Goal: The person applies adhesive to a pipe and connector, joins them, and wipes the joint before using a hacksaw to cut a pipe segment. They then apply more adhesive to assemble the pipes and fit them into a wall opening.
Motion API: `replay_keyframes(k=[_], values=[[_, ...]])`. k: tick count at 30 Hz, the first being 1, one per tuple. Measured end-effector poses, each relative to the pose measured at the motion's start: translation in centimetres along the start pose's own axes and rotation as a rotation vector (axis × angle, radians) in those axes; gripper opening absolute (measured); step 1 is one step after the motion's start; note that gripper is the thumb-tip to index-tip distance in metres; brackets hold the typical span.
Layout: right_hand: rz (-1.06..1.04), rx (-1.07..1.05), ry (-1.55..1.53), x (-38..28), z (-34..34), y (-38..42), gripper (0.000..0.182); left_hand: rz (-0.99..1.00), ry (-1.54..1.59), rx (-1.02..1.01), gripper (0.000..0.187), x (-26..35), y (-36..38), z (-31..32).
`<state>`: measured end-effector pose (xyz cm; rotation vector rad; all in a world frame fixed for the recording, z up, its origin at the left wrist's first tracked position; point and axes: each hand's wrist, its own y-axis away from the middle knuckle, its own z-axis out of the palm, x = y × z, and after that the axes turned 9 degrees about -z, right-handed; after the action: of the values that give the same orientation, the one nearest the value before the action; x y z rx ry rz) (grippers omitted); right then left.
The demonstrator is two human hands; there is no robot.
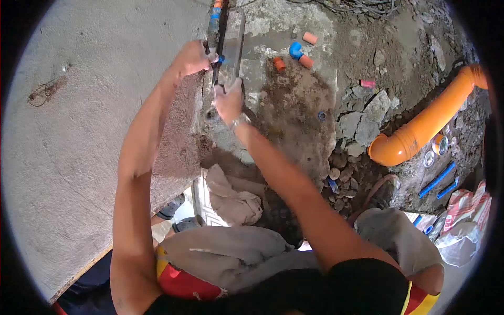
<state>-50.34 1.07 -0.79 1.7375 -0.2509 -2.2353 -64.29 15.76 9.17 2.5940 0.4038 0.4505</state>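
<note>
Along the right edge of the grey plastered surface (89,142), a dark pipe (213,39) with blue bands is seen. Just beside that edge, the left hand (193,59) is curled at the pipe; whether it is gripped cannot be told. Slightly farther right of the surface, a long bar (240,44) is met at its near end by the right hand (229,101), fingers bent narrowly, its hold unclear. Well right of the surface, a blue elbow fitting (295,50) is left lying.

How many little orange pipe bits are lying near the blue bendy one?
3: the top piece above the blue bend, the lower piece right against it, and the left piece. More could be hidden under dirt.
</note>
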Motion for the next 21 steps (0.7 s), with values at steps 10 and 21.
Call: replay_keyframes(k=[10,21], values=[[0.059,-0.007,-0.179,0.3,-0.4,3.0,0.04,0.106,-0.114,0.066,0.029,-1.1,-0.6,0.3],[0.027,-0.02,-0.092,2.6,-1.4,6.7,0.03,0.013,-0.025,0.007,0.023,-0.4,0.0,0.2]])
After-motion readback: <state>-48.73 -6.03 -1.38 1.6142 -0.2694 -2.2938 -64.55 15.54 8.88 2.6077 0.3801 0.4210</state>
